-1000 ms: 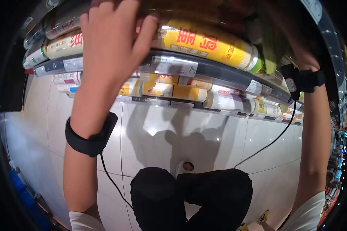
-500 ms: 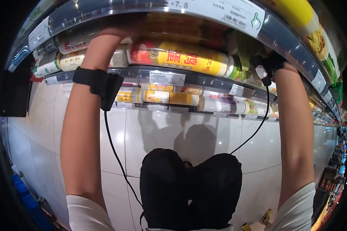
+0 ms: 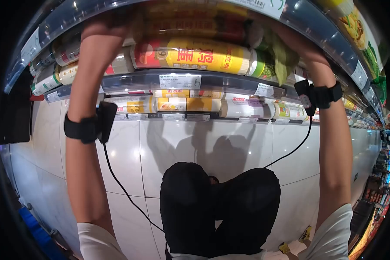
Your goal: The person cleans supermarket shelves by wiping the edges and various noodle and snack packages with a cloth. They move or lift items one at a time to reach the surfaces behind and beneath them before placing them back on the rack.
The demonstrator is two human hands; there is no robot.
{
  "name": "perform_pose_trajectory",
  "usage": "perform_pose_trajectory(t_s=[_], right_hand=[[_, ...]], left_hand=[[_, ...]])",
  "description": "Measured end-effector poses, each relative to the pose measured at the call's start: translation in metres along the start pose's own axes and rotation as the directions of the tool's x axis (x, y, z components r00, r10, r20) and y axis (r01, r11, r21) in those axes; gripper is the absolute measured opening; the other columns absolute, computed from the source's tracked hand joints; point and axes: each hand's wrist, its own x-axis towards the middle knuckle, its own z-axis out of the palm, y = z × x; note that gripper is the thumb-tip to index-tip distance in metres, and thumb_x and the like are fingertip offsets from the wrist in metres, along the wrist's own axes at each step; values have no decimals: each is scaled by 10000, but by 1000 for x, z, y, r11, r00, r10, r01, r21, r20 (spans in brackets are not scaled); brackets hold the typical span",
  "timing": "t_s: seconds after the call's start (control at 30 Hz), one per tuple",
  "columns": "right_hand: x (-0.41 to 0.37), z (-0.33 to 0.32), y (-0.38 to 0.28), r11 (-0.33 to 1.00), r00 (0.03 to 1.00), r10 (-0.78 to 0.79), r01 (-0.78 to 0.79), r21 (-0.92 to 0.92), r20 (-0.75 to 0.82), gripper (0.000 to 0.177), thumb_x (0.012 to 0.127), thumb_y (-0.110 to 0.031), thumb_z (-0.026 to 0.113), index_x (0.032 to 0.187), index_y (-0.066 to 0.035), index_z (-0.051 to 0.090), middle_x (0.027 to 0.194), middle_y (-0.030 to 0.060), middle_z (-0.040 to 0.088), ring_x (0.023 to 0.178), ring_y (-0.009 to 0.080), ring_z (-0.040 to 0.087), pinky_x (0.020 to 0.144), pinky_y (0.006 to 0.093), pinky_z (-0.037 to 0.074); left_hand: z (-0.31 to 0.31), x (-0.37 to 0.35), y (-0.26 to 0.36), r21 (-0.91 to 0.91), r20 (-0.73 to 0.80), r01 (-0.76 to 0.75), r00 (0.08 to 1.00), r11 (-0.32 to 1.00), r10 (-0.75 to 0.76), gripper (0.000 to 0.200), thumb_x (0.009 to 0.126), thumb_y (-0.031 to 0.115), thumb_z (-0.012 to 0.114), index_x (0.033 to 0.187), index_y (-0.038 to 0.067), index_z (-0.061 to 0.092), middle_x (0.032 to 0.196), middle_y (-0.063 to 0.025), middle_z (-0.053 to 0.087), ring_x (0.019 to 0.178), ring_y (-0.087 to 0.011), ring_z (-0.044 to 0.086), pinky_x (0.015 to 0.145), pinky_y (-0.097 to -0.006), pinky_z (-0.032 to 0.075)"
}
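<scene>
My left hand (image 3: 106,25) reaches into the shelf under the upper ledge, beside the left end of stacked noodle packs; its fingers are in shadow. My right hand (image 3: 292,37) is in the same gap near the packs' right end, its fingers hidden too. Between them lies a yellow and red cylindrical noodle pack (image 3: 195,55), with a darker, shaded pack (image 3: 190,28) above it. A yellow-green wrapper (image 3: 284,63) hangs down beside my right hand. Whether either hand grips a pack cannot be seen.
The upper shelf edge (image 3: 117,18) crosses above my hands. Below runs the middle shelf edge (image 3: 225,85) with price tags, then a lower row of packs (image 3: 247,107). Cables trail from black straps on both wrists. My knees (image 3: 221,203) are close to the shelf, over the tiled floor (image 3: 130,173).
Both forearms have drawn back toward me, the left one also shifting left. More of the wrists shows below the upper ledge. The yellow-green wrapper now shows more beside my right hand.
</scene>
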Motion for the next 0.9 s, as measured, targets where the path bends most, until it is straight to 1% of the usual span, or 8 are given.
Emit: perform_pose_trajectory(t_s=[0.1,0.23,0.3,0.43,0.57,0.67,0.73,0.9], right_hand=[[0,0,-2,1000,1000,7,-7,-6,-3,624,868,-319,752,1394,-43,558,1342,235,617,1256,376,579,1074,433,440],[-2,-3,-5,1000,1000,14,-14,-12,0,627,870,-320,752,1397,-44,557,1341,235,619,1254,375,582,1072,431,441],[-3,-6,-6,1000,1000,22,-22,-18,-1,628,870,-321,752,1399,-45,556,1341,235,619,1253,374,583,1072,430,442],[-1,-12,-10,999,1000,27,-27,-30,2,631,871,-321,753,1402,-45,554,1340,234,621,1251,373,586,1071,427,443],[7,-6,-26,1000,1000,-2,3,-26,15,633,872,-322,753,1406,-46,552,1339,234,622,1249,372,588,1070,425,445],[23,11,-49,999,998,-52,52,4,27,635,873,-323,754,1408,-47,551,1338,234,623,1247,371,590,1069,423,446],[36,26,-63,996,995,-89,89,28,33,637,874,-323,754,1410,-47,550,1338,234,624,1246,370,591,1068,422,446],[70,64,-87,986,986,-156,152,62,55,640,875,-325,755,1414,-49,548,1337,233,625,1244,368,595,1067,419,448]], left_hand=[[8,-15,5,9,-123,-95,988,995,95,315,891,263,730,1128,55,733,1025,-173,750,928,-371,715,833,-403,552],[7,-15,7,-64,-31,-8,1000,998,6,300,887,248,730,1138,86,738,1057,-174,740,970,-380,704,853,-411,549],[10,-14,1,-61,-56,-48,997,997,45,305,918,196,732,1165,18,720,1113,-154,749,973,-231,717,887,-357,539],[22,-17,7,-147,-126,-28,992,989,10,315,913,193,731,1173,16,716,1105,-157,746,963,-231,715,880,-353,540],[19,-16,6,-100,-11,7,1000,995,-8,354,874,193,731,1203,65,715,1063,-159,735,932,-286,708,860,-362,543],[20,-13,-6,-4,32,-159,987,987,159,370,851,191,714,1205,84,714,1060,-162,726,921,-326,690,858,-369,542],[20,-14,-7,201,-1,-176,984,964,180,399,827,271,726,1185,94,723,1099,-172,715,969,-355,676,892,-398,531],[13,-21,-16,299,-58,-190,974,935,217,490,802,455,725,1159,120,733,1186,-188,698,1081,-399,648,967,-469,501]])
